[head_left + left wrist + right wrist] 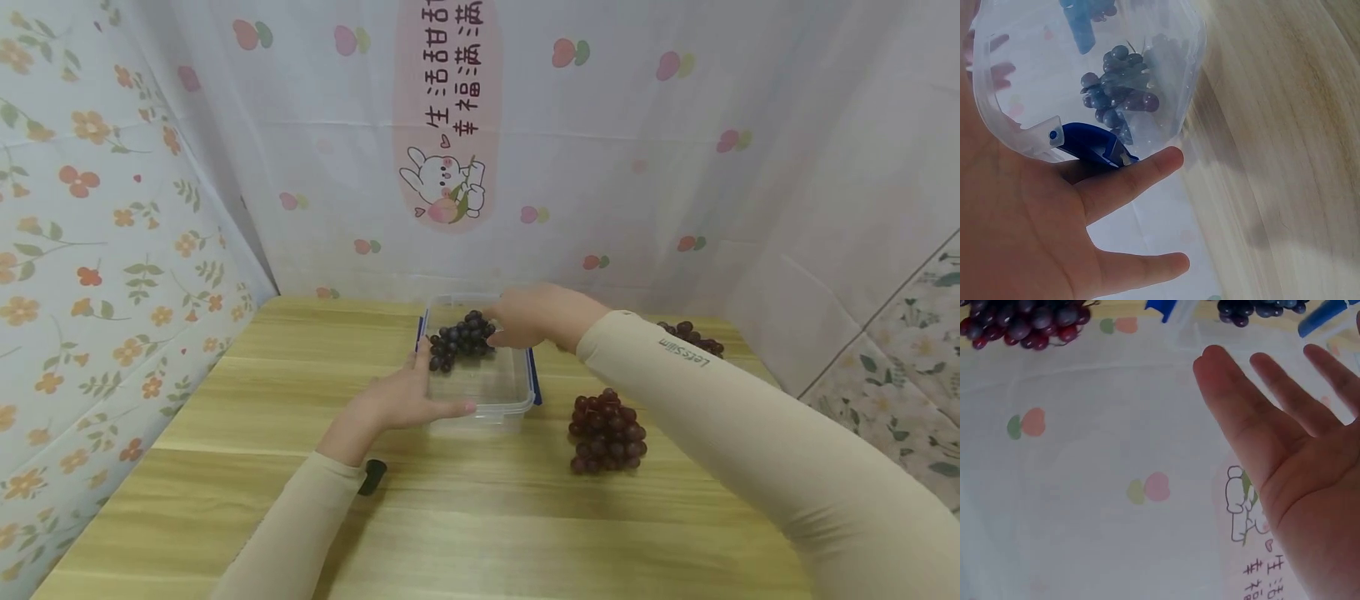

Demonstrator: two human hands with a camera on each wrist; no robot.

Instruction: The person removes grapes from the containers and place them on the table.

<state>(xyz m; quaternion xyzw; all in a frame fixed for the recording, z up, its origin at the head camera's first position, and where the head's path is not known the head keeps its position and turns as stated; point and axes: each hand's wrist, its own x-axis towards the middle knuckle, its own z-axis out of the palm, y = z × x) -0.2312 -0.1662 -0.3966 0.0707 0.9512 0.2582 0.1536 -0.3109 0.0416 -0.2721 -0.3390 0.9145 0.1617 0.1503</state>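
A clear plastic box [480,410] with blue latches stands toward the back of the table, a bunch of dark grapes [463,337] inside it. Along the box's left side lies my left hand [397,402], its thumb stretched to the front rim. In the left wrist view its fingers [1135,187] are straight and spread beside a blue latch [1092,144]. My right hand [534,315] is over the box's back right part, close to the dark grapes. Its fingers [1235,394] look extended in the right wrist view, with nothing visible in them.
A bunch of red grapes [606,432] lies on the wooden table [480,533] right of the box. Farther back, another reddish bunch [692,335] is partly hidden by my right sleeve [697,392]. A dark green object [372,477] sits by my left wrist. Printed curtains [330,167] hang behind.
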